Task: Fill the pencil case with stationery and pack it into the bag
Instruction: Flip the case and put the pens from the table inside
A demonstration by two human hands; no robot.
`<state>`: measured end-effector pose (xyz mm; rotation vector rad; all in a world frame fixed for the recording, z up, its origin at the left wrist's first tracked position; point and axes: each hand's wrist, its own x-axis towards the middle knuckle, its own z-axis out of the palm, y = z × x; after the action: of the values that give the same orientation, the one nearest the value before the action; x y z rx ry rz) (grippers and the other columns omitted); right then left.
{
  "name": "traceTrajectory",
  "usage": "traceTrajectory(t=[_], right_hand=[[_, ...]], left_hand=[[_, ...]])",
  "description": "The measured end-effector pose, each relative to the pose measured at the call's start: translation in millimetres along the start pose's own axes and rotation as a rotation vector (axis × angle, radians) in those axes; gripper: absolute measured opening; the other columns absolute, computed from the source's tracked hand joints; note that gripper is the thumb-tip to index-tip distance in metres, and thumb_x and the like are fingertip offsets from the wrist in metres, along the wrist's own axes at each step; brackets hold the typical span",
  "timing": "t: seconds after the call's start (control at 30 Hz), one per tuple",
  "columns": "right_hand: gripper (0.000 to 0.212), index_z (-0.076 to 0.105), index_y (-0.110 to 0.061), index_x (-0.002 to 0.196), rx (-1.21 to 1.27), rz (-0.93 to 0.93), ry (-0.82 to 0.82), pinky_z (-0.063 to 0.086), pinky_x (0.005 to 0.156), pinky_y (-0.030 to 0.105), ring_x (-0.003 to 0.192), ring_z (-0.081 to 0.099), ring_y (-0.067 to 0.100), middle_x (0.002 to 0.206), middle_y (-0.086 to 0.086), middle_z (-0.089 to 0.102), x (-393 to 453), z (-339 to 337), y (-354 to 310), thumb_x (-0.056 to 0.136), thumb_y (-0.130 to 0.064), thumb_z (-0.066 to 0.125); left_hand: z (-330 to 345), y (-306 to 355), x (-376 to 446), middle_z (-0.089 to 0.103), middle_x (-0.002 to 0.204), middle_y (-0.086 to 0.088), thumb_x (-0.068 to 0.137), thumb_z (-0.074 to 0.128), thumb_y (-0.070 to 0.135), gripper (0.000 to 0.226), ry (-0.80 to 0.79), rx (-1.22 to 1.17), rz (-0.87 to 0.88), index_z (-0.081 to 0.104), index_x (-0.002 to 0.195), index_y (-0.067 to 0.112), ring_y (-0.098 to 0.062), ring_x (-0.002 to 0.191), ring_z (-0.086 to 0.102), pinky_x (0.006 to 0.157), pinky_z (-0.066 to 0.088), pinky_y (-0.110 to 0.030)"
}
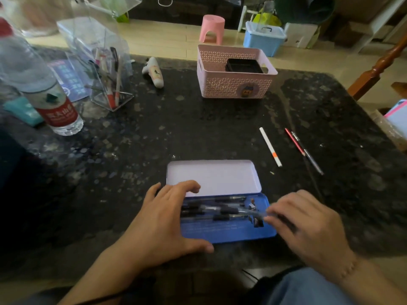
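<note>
While open, pencil case [229, 233] lies lengthwise left-to-right, pens [220, 211] parallel

Dark table [198, 133], pencil case [220, 234], basket [233, 89], bottle [50, 102]

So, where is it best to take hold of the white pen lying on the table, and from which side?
Pinch the white pen at its plain white middle, coming down from above. It lies flat on the table with bare surface on both sides, apart from the red pencil, so fingers could close across its thin barrel there.
</note>
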<state>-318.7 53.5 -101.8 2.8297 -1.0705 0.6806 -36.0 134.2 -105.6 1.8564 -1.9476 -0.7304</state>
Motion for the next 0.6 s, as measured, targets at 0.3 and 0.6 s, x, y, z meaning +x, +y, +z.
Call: traceTrajectory(t=[0.3, 0.6], right_hand=[[0.017, 0.068, -0.023, 0.082, -0.016, -0.15, -0.13, 0.044, 0.051, 0.027, 0.068, 0.055, 0.015, 0.077, -0.006, 0.061, 10, 23, -28, 0.087, -0.038, 0.061], [0.022, 0.068, -0.026, 0.08, 0.096, -0.001, -0.15, 0.044, 0.054, 0.023, 0.066, 0.052, 0.008, 0.07, -0.01, 0.061, 18, 22, -29, 0.083, -0.047, 0.063]], left_hand=[[5, -13, 1, 0.049, 0.117, 0.031, 0.072, 0.063, 0.065, 0.031, 0.102, 0.045, 0.207, 0.058, 0.095, 0.044, 0.002, 0.118, 0.042, 0.108, 0.031, -0.033], [5, -18, 1, 0.048, 0.117, 0.033, 0.074, 0.059, 0.06, 0.016, 0.073, 0.094, 0.208, 0.058, 0.087, 0.049, 0.006, 0.118, 0.036, 0.107, 0.028, -0.032]])
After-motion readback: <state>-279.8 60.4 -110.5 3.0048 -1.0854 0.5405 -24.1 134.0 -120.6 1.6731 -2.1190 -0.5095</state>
